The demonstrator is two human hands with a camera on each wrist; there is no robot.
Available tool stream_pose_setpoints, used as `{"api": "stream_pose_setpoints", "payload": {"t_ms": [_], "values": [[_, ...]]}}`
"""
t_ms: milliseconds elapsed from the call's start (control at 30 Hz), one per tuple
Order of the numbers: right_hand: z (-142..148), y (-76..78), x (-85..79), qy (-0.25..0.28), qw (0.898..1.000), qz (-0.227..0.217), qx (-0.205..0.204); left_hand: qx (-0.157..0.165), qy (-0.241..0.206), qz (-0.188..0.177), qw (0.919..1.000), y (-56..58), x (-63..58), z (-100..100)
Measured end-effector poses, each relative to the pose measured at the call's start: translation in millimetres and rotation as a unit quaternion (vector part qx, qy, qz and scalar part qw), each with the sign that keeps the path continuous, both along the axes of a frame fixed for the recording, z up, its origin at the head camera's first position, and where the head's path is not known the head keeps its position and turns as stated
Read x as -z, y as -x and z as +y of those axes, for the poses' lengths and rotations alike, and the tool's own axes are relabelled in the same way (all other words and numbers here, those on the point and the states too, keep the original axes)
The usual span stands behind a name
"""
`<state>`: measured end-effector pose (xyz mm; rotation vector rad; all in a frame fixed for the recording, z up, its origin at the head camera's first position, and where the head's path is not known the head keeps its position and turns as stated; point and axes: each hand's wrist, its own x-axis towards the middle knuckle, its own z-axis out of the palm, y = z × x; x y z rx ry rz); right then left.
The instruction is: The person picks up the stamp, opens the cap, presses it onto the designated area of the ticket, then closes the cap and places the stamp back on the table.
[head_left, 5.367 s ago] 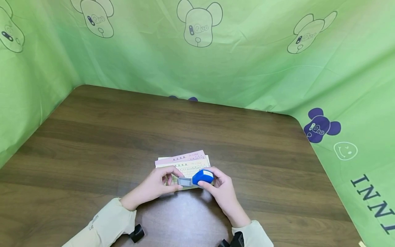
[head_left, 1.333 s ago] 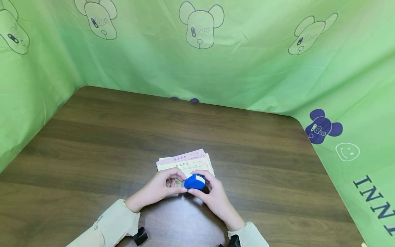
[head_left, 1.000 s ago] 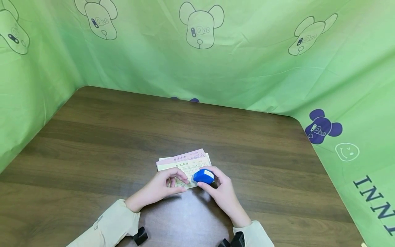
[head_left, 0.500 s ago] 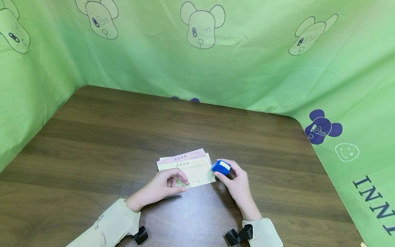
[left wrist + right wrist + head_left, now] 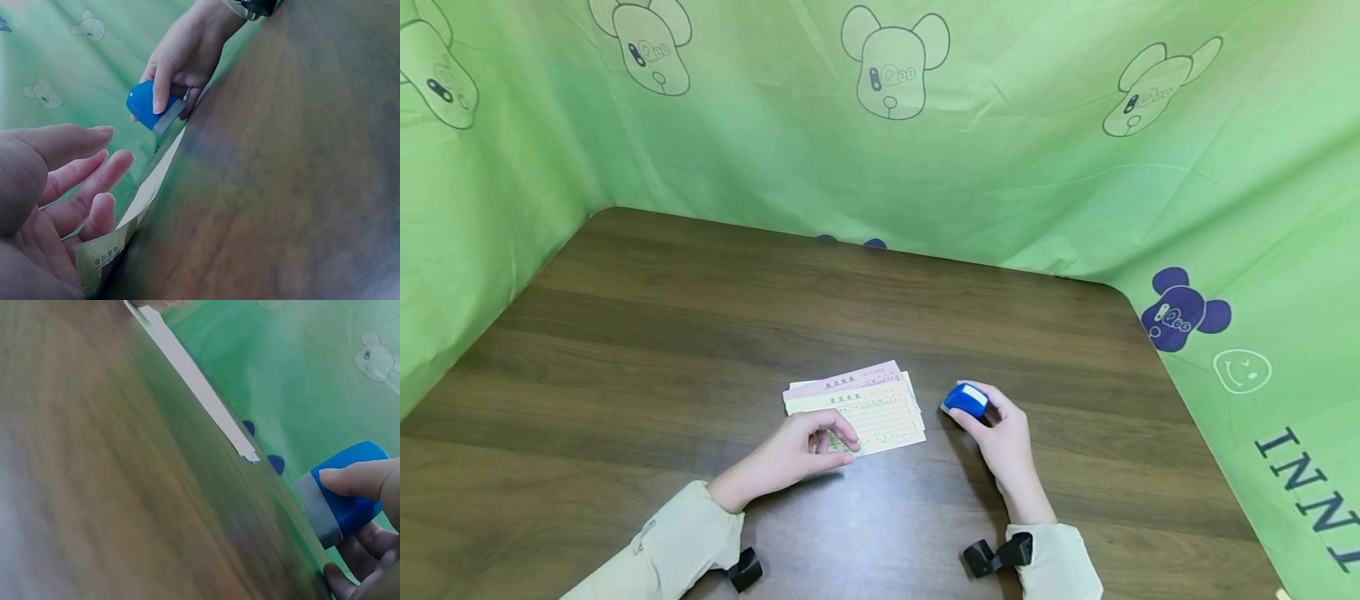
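A blue stamp with a grey cap over one end is pinched between the thumb and fingers of my right hand. It is held just to the right of the paper slips, and the left wrist view shows it too. My left hand lies over the lower left part of the yellow slip, its fingers loosely bent and nothing between thumb and fingertips. In the left wrist view that slip's near edge bends up beside the fingers. A pink slip sticks out from beneath the yellow one.
White paper lies under the coloured slips. All of it sits on a dark brown wooden table. A green printed cloth surrounds the table's far and side edges. Black wrist cameras are strapped at both sleeves.
Earlier, the left hand held the grey cap at the stamp's end, and both hands came together. Since then, the right hand has carried the capped stamp rightward, off the slips. The left hand stays put.
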<state>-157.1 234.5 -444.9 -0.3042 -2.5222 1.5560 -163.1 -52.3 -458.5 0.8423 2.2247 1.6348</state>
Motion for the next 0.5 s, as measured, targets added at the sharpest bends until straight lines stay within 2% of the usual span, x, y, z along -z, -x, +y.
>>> {"api": "stream_pose_setpoints", "payload": {"t_ms": [267,500], "values": [[7.1,2.0,0.8,-0.038,0.999,-0.014,0.015,-0.001,0.009,-0.001,1.0,-0.5,-1.2,0.3],[6.2,1.2,-1.8,-0.068,0.997,-0.033,0.008,0.0,0.012,-0.001,0.9999,-0.5,-2.4,0.1]]}}
